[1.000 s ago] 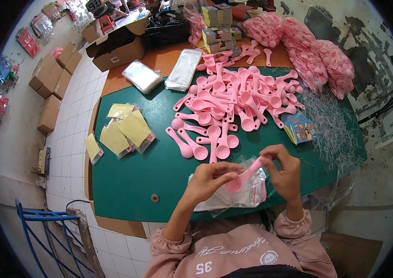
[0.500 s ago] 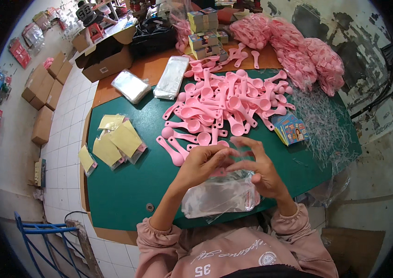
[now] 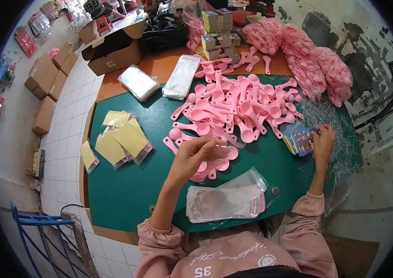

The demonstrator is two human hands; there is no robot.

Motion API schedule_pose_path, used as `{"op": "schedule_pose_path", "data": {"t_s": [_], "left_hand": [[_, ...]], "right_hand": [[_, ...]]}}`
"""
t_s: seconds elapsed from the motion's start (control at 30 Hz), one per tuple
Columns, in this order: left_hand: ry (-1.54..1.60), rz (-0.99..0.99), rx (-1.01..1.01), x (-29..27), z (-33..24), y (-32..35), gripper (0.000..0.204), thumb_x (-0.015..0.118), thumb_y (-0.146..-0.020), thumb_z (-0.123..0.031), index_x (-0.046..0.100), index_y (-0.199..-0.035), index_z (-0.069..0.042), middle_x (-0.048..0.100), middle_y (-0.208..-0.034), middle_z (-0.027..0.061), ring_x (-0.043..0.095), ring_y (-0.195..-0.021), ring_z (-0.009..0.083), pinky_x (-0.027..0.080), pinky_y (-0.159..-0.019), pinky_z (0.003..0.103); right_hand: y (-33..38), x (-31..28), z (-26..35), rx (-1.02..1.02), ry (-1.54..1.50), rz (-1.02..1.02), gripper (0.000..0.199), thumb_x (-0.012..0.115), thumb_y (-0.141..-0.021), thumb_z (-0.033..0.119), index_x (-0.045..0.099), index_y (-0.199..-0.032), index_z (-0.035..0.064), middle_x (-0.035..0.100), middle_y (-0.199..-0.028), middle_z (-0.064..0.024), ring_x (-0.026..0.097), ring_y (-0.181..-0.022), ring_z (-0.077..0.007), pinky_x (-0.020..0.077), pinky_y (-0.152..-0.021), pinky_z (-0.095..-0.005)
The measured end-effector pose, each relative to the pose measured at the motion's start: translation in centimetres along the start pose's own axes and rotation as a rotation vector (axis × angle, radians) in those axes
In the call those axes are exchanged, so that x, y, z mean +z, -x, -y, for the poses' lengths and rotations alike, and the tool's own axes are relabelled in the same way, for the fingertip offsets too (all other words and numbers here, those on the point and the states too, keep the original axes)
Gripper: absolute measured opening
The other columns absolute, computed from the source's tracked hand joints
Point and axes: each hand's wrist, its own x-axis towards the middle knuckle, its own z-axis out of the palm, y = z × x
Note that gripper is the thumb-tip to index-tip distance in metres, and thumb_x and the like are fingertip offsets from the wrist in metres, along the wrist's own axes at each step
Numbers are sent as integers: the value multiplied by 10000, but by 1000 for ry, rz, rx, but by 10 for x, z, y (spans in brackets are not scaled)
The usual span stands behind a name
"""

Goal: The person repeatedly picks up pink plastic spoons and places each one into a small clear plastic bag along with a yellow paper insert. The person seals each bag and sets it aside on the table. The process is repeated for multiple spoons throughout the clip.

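My left hand [image 3: 196, 156] is raised over the near edge of the spoon pile, its fingers pinched on a clear plastic bag [image 3: 221, 152]. Whether a spoon lies inside the bag is hard to make out. Off to the right, my right hand [image 3: 324, 142] has its fingertips closed on the right edge of a fanned stack of colourful cards [image 3: 300, 140]. Pink measuring spoons [image 3: 233, 104] are heaped across the middle of the table. In front of me lies a stack of clear plastic bags [image 3: 222, 199].
Packed bags with yellow card backs [image 3: 121, 138] lie on the green table [image 3: 159, 185] at left. Behind are two bundles of clear bags [image 3: 181, 76], an open carton [image 3: 114, 53], banded card stacks [image 3: 217, 41] and sacks of spoons [image 3: 303, 58]. Plastic strips [image 3: 330, 120] litter the right side.
My right hand has left my left hand and moved right to the cards. My left hand stays near the same place with its bag. The view has shifted slightly.
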Motion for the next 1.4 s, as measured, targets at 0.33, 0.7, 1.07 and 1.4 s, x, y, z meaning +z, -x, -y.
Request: {"op": "schedule_pose_path", "data": {"t_s": [0.33, 0.7, 1.07, 1.4], "left_hand": [[103, 58, -13, 7, 0, 4, 268, 410, -935, -139, 547, -1071, 47, 633, -953, 126, 615, -909, 186, 495, -810, 288], [-51, -98, -41, 6, 12, 9, 282, 513, -898, -228, 598, -885, 40, 585, -733, -8, 511, -644, 34, 444, -572, 183], [47, 10, 3, 5, 7, 6, 240, 496, -900, -151, 581, -955, 66, 624, -852, 86, 606, -775, 112, 519, -714, 266], [-361, 88, 82, 21, 8, 11, 402, 550, -851, -110, 474, -1244, -63, 663, -805, 81, 617, -716, 98, 481, -669, 251]], "right_hand": [[-6, -70, 107, -54, -742, -99, 136, 521, -872, 109, 508, -952, -1, 557, -748, -62, 550, -592, -170, 442, -535, -298], [7, -75, 162, -422, -1147, 328, 127, 536, -849, 43, 492, -967, 27, 609, -740, -104, 583, -582, -120, 454, -492, -248], [-3, -88, 156, -556, -1009, 287, 134, 578, -800, 33, 571, -933, 40, 615, -772, -99, 595, -598, -189, 453, -542, -252], [1, -84, 170, -644, -974, 739, 171, 622, -715, 58, 519, -847, 18, 509, -690, -119, 531, -638, -277, 427, -591, -328]]}}
